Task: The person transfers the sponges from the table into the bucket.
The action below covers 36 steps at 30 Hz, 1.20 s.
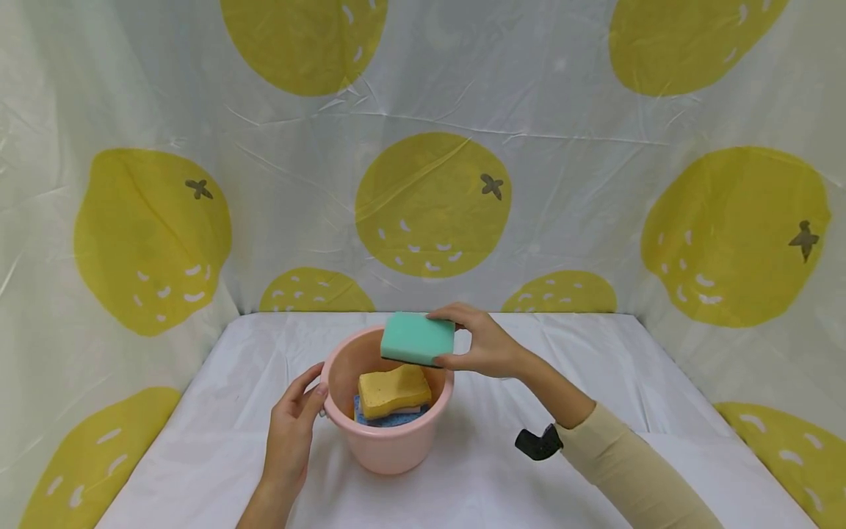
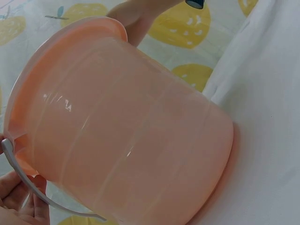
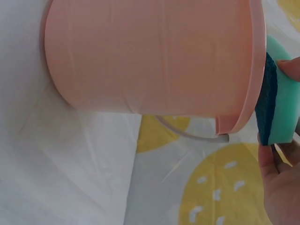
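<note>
A pink bucket [image 1: 391,450] stands upright on the white cloth, and my left hand [image 1: 291,430] holds it by the rim on its left side. Above the bucket's right part, my right hand [image 1: 485,344] pinches a mint-green sponge [image 1: 418,338] between thumb and fingers. The right wrist view shows this sponge's dark scouring layer [image 3: 266,101] facing the bucket's mouth. Inside the bucket, a yellow sponge [image 1: 394,391] lies on top of a blue sponge [image 1: 397,419], which it partly covers. The bucket's bottom inside is hidden.
A pale bail handle [image 2: 44,197] hangs at the bucket's side, close to the left fingers. White cloth [image 1: 529,492] covers the table. Lemon-print curtains [image 1: 562,206] enclose the back and both sides. A black strap piece [image 1: 538,444] sticks out at the right wrist.
</note>
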{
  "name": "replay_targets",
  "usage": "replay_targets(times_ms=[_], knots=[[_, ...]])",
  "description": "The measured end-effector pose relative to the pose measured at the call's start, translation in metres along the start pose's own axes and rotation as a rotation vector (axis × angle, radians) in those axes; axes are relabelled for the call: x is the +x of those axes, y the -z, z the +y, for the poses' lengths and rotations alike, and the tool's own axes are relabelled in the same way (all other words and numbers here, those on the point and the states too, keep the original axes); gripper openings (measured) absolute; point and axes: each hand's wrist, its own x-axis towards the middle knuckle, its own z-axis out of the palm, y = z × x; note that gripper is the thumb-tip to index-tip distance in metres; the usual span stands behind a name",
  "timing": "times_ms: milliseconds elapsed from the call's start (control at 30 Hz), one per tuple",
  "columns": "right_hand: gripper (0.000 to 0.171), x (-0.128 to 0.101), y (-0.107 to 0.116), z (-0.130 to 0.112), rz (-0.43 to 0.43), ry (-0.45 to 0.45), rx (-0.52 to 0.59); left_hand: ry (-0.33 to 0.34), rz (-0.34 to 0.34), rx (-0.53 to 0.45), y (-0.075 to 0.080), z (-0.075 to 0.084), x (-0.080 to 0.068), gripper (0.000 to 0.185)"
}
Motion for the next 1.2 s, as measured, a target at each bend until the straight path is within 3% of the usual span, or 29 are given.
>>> replay_targets(times_ms=[667,1200], knots=[[0.060,0.022,-0.017,-0.009,-0.133,0.043,-0.002,0.005,0.006,0.013,0.001,0.000,0.001,0.043],[0.068,0.032,-0.026,-0.011,-0.151,0.070,-0.029,-0.001,0.016,0.027,0.000,-0.001,0.000,0.042]])
